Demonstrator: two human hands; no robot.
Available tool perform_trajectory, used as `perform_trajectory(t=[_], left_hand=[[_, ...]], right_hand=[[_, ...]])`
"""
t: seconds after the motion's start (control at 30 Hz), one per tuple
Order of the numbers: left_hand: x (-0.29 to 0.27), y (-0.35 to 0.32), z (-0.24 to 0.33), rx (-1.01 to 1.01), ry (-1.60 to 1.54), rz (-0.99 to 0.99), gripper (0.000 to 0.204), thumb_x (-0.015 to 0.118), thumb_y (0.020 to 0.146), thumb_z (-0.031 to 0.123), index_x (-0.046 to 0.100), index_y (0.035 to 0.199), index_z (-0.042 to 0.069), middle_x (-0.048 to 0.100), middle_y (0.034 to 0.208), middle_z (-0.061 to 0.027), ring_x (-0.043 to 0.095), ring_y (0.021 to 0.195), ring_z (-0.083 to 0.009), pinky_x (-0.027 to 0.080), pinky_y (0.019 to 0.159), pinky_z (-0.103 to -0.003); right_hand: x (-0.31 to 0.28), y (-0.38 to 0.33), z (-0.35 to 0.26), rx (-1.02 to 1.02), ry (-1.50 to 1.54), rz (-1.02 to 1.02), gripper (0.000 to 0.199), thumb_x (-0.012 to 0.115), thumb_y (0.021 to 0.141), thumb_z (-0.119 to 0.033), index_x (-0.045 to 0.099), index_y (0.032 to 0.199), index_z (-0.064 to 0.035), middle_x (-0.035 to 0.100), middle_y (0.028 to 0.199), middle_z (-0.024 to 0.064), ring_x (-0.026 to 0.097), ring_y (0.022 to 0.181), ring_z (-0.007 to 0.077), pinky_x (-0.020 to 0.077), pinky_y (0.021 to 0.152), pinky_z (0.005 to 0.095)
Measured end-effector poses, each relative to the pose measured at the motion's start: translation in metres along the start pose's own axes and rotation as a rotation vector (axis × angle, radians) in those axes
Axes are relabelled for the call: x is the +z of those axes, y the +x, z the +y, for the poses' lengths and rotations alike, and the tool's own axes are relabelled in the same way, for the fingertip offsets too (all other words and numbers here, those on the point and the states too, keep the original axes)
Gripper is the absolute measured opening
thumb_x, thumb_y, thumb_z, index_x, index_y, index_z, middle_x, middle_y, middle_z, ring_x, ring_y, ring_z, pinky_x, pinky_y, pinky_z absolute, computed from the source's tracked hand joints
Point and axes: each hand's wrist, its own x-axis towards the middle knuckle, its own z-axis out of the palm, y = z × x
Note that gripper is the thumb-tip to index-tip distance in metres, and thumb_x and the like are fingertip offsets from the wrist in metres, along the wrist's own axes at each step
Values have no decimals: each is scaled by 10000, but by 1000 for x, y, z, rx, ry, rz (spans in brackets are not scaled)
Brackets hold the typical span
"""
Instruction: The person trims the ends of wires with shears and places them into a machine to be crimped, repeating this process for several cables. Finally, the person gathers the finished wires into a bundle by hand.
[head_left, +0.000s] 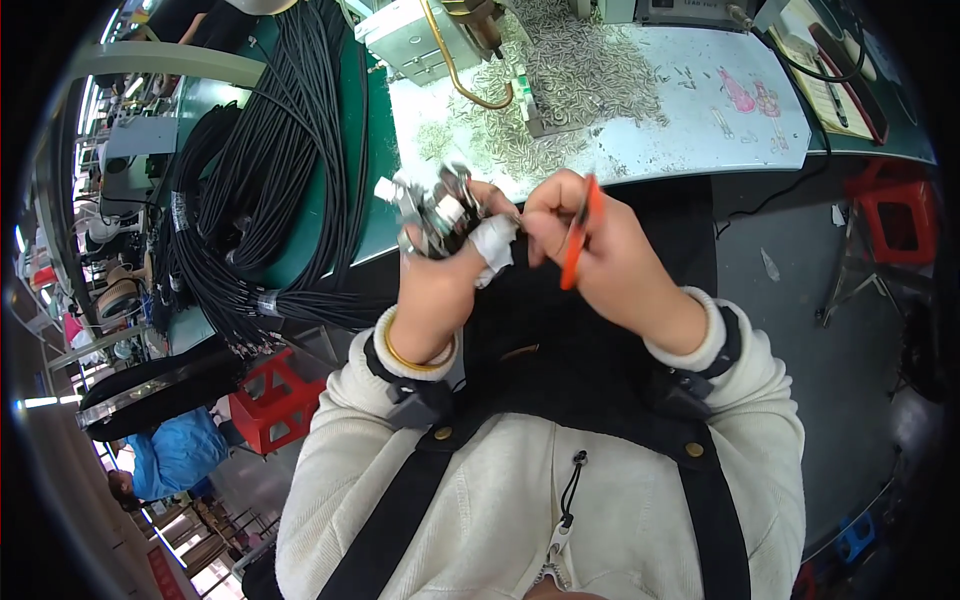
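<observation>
My left hand (440, 285) is closed round a bunch of shiny metal parts with white pieces (437, 212). A white wrapping (493, 247) covers its thumb. Close against that thumb, the fingers of my right hand (610, 255) are bent together in a pinch. An orange-handled tool (578, 245) lies across my right hand, gripped in it; motion smears it and its kind is unclear. Whatever sits between the touching fingertips is too small to make out. Both hands are above my black apron (520, 330), just off the near edge of the white work surface (700, 110).
Small metal pieces (590, 85) lie heaped round a bench machine (480, 30) with a bent brass-coloured tube (460, 80). Bundled black cables (270, 170) hang over the green table at left. Red stools (890, 215) stand right and left; a person in blue (180, 455) is at far left.
</observation>
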Motion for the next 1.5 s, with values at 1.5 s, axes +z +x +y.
perform_trajectory(t=[1.5], left_hand=[[-14,45,7,-259,-194,-38,128,606,741,23,566,858,-5,524,670,-19,454,518,-70,336,426,-199]], right_hand=[[-10,-9,8,-58,-596,159,227,585,802,-180,476,686,-18,469,459,55,478,376,112,335,360,254]])
